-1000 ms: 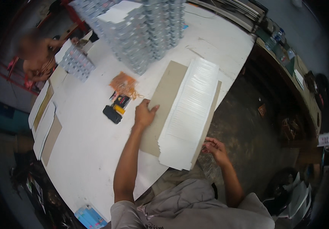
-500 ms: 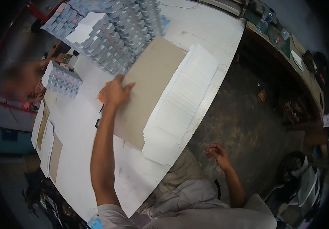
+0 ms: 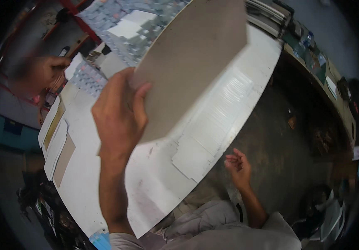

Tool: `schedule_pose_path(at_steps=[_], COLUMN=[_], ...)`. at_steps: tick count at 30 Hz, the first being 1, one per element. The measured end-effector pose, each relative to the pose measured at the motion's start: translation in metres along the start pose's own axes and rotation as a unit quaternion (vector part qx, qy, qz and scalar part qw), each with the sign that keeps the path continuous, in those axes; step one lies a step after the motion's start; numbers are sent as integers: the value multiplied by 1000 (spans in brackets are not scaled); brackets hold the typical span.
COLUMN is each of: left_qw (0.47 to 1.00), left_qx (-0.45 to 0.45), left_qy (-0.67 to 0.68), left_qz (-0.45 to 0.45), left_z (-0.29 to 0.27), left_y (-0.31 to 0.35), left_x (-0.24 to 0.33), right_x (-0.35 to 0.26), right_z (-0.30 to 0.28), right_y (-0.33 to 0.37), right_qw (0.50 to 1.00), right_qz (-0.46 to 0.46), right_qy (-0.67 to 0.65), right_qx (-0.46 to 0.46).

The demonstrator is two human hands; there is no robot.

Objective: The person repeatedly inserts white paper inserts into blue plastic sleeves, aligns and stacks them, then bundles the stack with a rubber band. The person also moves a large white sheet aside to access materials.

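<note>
My left hand grips the left edge of a large grey-brown cardboard sheet, thumb on the near face. The sheet is raised and tilted above the table. Below its right side, an overlapping row of white paper pieces lies along the table's right edge. My right hand hangs beyond that edge over the floor, fingers loosely bent and apart, holding nothing. Tall stacks of folded grey-blue printed pieces stand at the far left, partly behind the sheet.
On the white table, more board and paper sheets lie at the left edge. Another person is at the far left beside a smaller stack. A cluttered bench runs along the right. A motorcycle stands lower right.
My left hand has lifted the cardboard sheet off the table, up and toward me, uncovering tabletop beside the white pieces. My right hand has barely moved.
</note>
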State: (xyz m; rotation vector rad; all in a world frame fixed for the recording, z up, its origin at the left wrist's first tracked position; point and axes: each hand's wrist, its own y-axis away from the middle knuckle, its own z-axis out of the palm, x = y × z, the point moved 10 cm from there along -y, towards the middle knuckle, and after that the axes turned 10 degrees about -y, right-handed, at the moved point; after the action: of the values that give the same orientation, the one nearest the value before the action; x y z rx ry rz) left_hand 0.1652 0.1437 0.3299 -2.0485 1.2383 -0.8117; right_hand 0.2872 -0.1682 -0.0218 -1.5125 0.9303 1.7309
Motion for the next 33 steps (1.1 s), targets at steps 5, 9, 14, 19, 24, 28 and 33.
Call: schedule_pose_path(at_steps=[5, 9, 14, 19, 24, 28, 33], left_qw=[937, 815, 752, 851, 909, 853, 786], left_qx=[-9, -5, 54, 110, 68, -14, 13], left_qy=[281, 480, 605, 464, 310, 266, 262], left_qz=[-206, -326, -256, -218, -271, -449, -560], left_z=[15, 40, 16, -54, -63, -18, -31], left_y=[28, 50, 39, 54, 199, 350, 466], left_x=[-43, -55, -58, -80, -100, -95, -74], right_x=[-71, -104, -174, -241, -330, -397, -377], right_z=[65, 67, 87, 145, 309, 405, 471], right_y=[14, 26, 1, -73, -197, -278, -346], right_qw=[936, 875, 916, 878, 829, 853, 891], right_qz=[-86, -133, -199, -244, -217, -196, -137], right_qy=[-253, -405, -311, -386, -478, -478, -431], right_qx=[-230, -230, -159, -143, -193, -72, -47])
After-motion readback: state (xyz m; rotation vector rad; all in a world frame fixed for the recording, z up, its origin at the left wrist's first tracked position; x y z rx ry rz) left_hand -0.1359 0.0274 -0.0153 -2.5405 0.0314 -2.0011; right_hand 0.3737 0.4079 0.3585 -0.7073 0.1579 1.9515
